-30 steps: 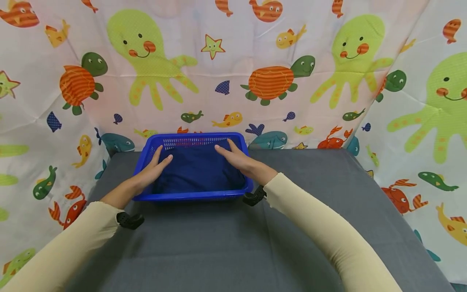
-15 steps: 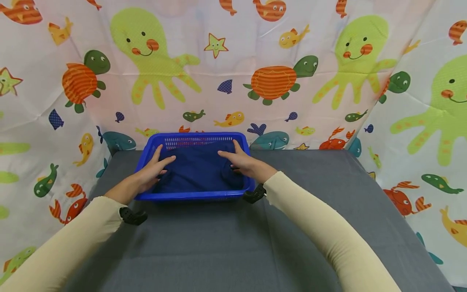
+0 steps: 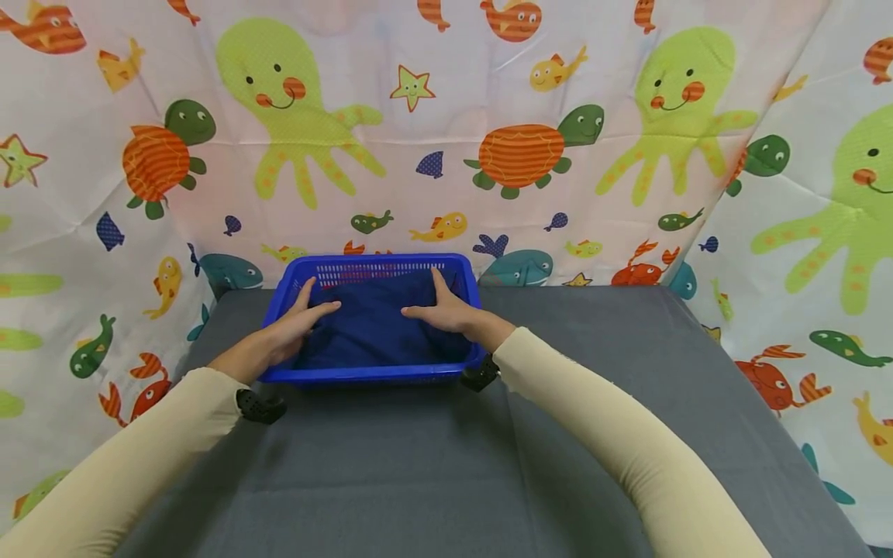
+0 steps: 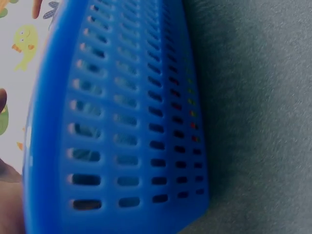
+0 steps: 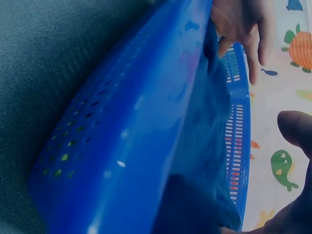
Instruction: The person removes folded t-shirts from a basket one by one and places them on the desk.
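Note:
A blue plastic basket [image 3: 370, 375] with slotted walls stands on the grey-covered table, holding a dark blue cloth [image 3: 370, 329]. My left hand [image 3: 286, 333] reaches over the basket's left end, thumb and forefinger spread, at the cloth's left edge. Over the right end, my right hand [image 3: 456, 316] has its thumb and forefinger apart above the cloth; its other fingers are hidden. From the right wrist, the left hand's fingers hang fairly straight beside the cloth, and my right thumb [image 5: 295, 127] sticks out uncurled. The left wrist view is mostly filled by the basket's wall [image 4: 107, 146].
Grey cloth [image 3: 391, 473] covers the table in front of the basket and to its right. A white curtain [image 3: 405, 194] printed with sea animals hangs behind and along both sides. Each wrist wears a black camera band [image 3: 260, 406].
The cloth has shifted inside the basket, its right part now spread higher toward the back rim. My right hand has moved slightly left, and my left hand a little to the right.

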Available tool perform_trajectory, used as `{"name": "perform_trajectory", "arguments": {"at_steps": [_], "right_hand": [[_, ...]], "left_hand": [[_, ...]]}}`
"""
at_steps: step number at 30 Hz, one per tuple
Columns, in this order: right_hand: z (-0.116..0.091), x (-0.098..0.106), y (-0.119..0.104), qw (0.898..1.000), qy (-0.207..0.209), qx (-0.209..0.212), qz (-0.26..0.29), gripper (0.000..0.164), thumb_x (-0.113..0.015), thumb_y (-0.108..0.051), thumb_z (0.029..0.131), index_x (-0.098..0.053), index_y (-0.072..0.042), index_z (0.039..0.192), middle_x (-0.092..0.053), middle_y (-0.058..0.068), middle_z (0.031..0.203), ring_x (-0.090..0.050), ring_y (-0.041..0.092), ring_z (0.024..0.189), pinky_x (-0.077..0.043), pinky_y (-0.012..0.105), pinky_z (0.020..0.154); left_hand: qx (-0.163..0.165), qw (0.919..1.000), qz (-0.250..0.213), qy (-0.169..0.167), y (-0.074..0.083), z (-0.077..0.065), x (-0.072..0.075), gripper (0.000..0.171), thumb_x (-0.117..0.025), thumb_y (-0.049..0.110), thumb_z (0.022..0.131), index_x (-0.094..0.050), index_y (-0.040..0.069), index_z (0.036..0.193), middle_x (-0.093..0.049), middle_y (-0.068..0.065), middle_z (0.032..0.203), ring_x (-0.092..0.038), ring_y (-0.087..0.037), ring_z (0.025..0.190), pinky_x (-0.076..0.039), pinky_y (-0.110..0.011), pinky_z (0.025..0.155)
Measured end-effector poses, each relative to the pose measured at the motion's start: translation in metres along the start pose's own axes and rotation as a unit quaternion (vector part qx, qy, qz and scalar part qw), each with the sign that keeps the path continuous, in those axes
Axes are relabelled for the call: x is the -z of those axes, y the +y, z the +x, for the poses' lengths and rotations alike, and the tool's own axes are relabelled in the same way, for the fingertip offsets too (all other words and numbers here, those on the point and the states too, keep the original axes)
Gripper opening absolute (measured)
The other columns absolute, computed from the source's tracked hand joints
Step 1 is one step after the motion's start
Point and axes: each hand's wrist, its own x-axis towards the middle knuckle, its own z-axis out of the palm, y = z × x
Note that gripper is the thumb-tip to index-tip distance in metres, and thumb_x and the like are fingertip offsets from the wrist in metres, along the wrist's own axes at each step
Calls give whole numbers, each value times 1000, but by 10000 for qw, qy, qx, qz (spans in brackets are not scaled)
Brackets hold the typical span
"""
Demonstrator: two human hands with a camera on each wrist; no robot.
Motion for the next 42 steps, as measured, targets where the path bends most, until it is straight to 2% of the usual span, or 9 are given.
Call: {"name": "perform_trajectory", "arguments": {"at_steps": [4, 8, 14, 17, 22, 26, 30, 36, 42], "right_hand": [[2, 0, 1, 9988, 188, -190, 400, 106, -67, -43, 95, 14, -25, 162, 7, 8, 173, -4, 32, 160, -10, 56, 128], [5, 1, 4, 9949, 286, -425, 873, 108, -69, -40, 94, 13, -26, 162, 4, 10, 172, -6, 33, 159, -11, 56, 128], [8, 1, 12, 9895, 150, -572, 1320, 113, -72, -36, 93, 18, -26, 161, 12, 10, 172, 0, 34, 160, -6, 56, 128], [9, 1, 17, 9904, -43, -591, 1249, 115, -72, -37, 93, 21, -28, 160, 16, 7, 171, 4, 33, 160, -4, 58, 128], [8, 0, 16, 9965, -312, -234, 733, 116, -71, -41, 92, 22, -31, 160, 20, 3, 171, 8, 31, 160, -5, 58, 128], [8, 1, 15, 9981, -445, -151, 402, 115, -71, -43, 93, 23, -32, 159, 21, 2, 171, 8, 30, 160, -6, 58, 128], [10, 6, 17, 9971, -521, -178, 520, 115, -72, -41, 92, 22, -35, 159, 21, 1, 170, 8, 30, 160, -7, 58, 128], [15, 12, 19, 9952, -753, -177, 599, 109, -73, -36, 93, 12, -41, 161, 15, 1, 172, 5, 32, 160, -9, 64, 125], [16, 16, 18, 9956, -806, -46, 480, 95, -72, -28, 95, -7, -38, 163, 3, 2, 173, -4, 33, 160, -15, 64, 125]], "left_hand": [[-6, 9988, -427, 247, -2, 1, -3, 93, -51, 40, 104, 25, 38, 157, 38, -4, 164, 22, -42, 154, 7, -70, 121], [160, 9961, -787, 354, -1, 1, -4, 94, -55, 40, 103, 22, 39, 158, 37, -2, 164, 26, -36, 155, 9, -68, 122], [398, 9976, -552, 92, -2, 0, -3, 96, -53, 42, 103, 27, 42, 156, 39, -6, 163, 27, -43, 153, 9, -73, 118], [374, 9990, -243, -100, -4, 0, -6, 96, -53, 42, 103, 28, 41, 155, 38, -6, 163, 25, -45, 153, 8, -76, 117], [130, 9990, 66, -426, -5, 2, -6, 94, -52, 42, 103, 27, 44, 155, 40, -3, 163, 29, -43, 152, 10, -81, 111], [66, 9989, 86, -456, -5, 2, -3, 93, -53, 38, 104, 23, 44, 156, 39, -3, 163, 29, -43, 152, 9, -82, 111], [70, 9991, 32, -421, -3, 2, 0, 94, -55, 35, 104, 22, 44, 157, 40, -3, 163, 30, -44, 151, 9, -81, 111], [-208, 9982, 179, -530, 2, 4, -1, 97, -60, 22, 101, 15, 41, 160, 33, -3, 166, 21, -47, 154, 6, -79, 114], [-422, 9966, 327, -634, 7, 8, 0, 93, -62, 13, 100, 2, 40, 162, 21, -4, 170, 9, -48, 156, -2, -78, 116]]}}
